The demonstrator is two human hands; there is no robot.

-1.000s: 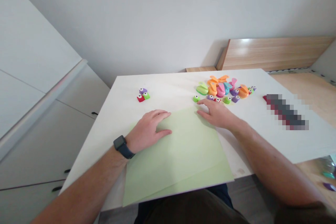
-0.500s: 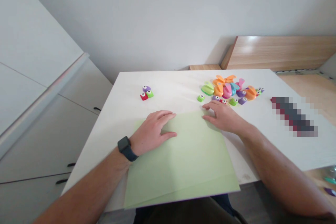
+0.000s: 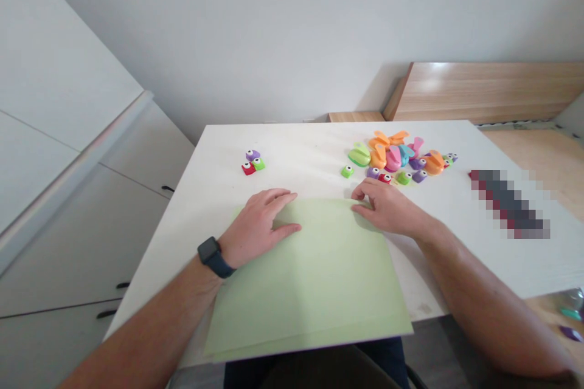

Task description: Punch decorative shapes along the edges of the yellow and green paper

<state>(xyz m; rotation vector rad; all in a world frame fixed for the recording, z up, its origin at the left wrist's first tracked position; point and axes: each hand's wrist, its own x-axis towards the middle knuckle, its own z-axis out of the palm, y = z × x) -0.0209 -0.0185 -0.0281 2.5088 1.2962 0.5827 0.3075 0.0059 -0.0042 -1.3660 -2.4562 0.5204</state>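
Two stacked pale green paper sheets lie on the white table, their near edge overhanging the table's front edge. My left hand rests flat on the sheets near their far left corner, fingers apart. My right hand is at the far right corner, fingers curled on the paper edge. Just beyond it sit a small green craft punch and a heap of colourful paper punches. Farther left stands a small group of punches.
White cabinet drawers with black handles stand left of the table. A light wooden board stands behind it. A pixelated object lies on the right of the table. Small coloured items lie on a wooden surface at lower right.
The green sheets have turned slightly, their near left corner swinging leftward. My left hand has shifted left, and my right fingers have curled onto the paper's far edge.
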